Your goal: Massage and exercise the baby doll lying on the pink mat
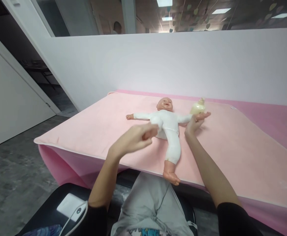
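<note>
A baby doll (168,124) in a white suit lies on its back on a pink towel (232,147), arms spread, one leg reaching to the table's front edge. My left hand (137,137) is closed around the doll's other foot and lifts that leg. My right hand (196,122) rests by the doll's outstretched arm, fingers extended, touching or just beside a pale yellow baby bottle (197,107) that lies on the towel near the doll's head.
The towel covers a pink-draped table (268,108) against a white partition wall (158,62). My grey-trousered knees sit under the front edge. A white device with a cable (71,206) lies on a dark surface at lower left. Grey floor stretches left.
</note>
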Action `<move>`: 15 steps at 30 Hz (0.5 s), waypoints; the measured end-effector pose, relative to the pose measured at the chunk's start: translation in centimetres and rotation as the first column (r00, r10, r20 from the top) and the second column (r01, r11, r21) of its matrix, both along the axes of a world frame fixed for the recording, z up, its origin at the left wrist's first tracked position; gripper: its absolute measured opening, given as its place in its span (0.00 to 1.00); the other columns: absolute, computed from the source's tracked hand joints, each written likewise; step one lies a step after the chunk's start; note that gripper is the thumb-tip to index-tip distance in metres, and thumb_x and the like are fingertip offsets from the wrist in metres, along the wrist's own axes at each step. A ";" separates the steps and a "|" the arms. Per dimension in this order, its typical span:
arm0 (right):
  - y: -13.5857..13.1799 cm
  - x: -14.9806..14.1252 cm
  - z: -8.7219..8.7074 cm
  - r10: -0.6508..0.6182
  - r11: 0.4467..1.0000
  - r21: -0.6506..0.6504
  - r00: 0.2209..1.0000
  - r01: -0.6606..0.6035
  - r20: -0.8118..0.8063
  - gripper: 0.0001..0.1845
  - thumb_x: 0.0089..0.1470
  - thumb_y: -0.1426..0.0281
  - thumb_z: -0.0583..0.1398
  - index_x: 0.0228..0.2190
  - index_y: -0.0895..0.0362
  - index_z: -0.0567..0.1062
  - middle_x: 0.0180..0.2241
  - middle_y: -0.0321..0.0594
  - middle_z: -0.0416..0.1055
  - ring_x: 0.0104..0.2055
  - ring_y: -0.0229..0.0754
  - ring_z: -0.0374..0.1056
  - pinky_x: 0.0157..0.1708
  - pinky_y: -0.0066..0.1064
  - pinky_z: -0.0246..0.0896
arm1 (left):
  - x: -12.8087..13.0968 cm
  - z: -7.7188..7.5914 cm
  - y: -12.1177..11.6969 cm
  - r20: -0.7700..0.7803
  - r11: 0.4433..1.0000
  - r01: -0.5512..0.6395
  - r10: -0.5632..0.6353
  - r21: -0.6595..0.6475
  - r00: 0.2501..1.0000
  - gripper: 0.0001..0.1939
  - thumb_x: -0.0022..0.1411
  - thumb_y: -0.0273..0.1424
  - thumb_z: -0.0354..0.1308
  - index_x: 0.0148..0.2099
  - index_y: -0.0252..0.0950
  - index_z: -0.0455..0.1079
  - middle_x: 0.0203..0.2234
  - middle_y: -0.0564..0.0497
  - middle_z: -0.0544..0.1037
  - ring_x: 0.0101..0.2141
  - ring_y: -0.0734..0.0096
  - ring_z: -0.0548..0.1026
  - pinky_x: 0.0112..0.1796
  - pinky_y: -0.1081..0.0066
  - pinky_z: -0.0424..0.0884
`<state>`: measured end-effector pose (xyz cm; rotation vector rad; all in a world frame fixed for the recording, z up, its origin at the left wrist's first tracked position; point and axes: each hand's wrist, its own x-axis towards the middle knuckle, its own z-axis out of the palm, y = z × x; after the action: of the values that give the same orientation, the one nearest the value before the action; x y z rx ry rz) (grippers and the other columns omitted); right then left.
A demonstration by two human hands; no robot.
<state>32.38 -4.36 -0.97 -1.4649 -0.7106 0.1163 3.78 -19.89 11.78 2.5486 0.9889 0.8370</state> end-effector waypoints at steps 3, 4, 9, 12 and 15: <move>-1.2 -1.7 1.0 0.265 0.964 -0.083 0.903 -0.252 0.339 0.32 0.55 0.58 0.52 0.59 0.58 0.59 0.49 0.50 0.67 0.45 0.46 0.68 0.42 0.36 0.64 | 1.9 -0.5 5.6 0.152 0.989 -0.137 0.128 0.052 0.980 0.24 0.53 0.26 0.53 0.54 0.37 0.71 0.43 0.50 0.78 0.42 0.64 0.76 0.46 0.67 0.71; -1.7 -2.2 1.3 0.373 0.928 -0.178 0.808 -0.328 0.456 0.31 0.54 0.60 0.54 0.57 0.56 0.62 0.48 0.48 0.69 0.43 0.45 0.68 0.42 0.35 0.63 | 2.6 -1.2 7.3 0.186 0.987 -0.157 0.148 0.035 0.971 0.24 0.53 0.26 0.53 0.53 0.37 0.71 0.43 0.50 0.78 0.43 0.64 0.76 0.47 0.67 0.71; -3.0 -3.0 1.8 0.507 0.862 -0.353 0.614 -0.363 0.606 0.31 0.52 0.63 0.56 0.58 0.54 0.64 0.48 0.47 0.70 0.43 0.47 0.68 0.41 0.34 0.63 | 3.2 -4.8 9.2 0.281 0.990 -0.143 0.141 -0.012 0.949 0.22 0.48 0.21 0.52 0.47 0.34 0.74 0.46 0.47 0.78 0.49 0.59 0.75 0.52 0.62 0.69; -2.5 -2.3 1.4 0.367 0.930 -0.141 0.820 -0.340 0.440 0.35 0.54 0.58 0.55 0.60 0.55 0.58 0.51 0.48 0.68 0.46 0.47 0.68 0.45 0.37 0.63 | 1.3 -5.0 3.9 0.321 0.982 -0.183 0.162 0.036 0.933 0.23 0.51 0.22 0.53 0.50 0.35 0.73 0.50 0.47 0.76 0.50 0.60 0.74 0.51 0.62 0.70; -1.3 -1.2 0.5 0.173 0.985 0.000 0.972 -0.175 0.162 0.34 0.58 0.56 0.49 0.61 0.59 0.53 0.53 0.54 0.65 0.49 0.48 0.67 0.46 0.40 0.63 | -0.2 -5.7 -2.4 0.266 0.979 -0.203 0.187 0.036 0.946 0.25 0.53 0.22 0.53 0.54 0.37 0.70 0.51 0.47 0.75 0.53 0.60 0.73 0.52 0.62 0.71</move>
<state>31.17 -5.64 -0.51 -1.4078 -0.9705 0.1279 3.58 -22.24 6.03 2.3344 1.1555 1.2415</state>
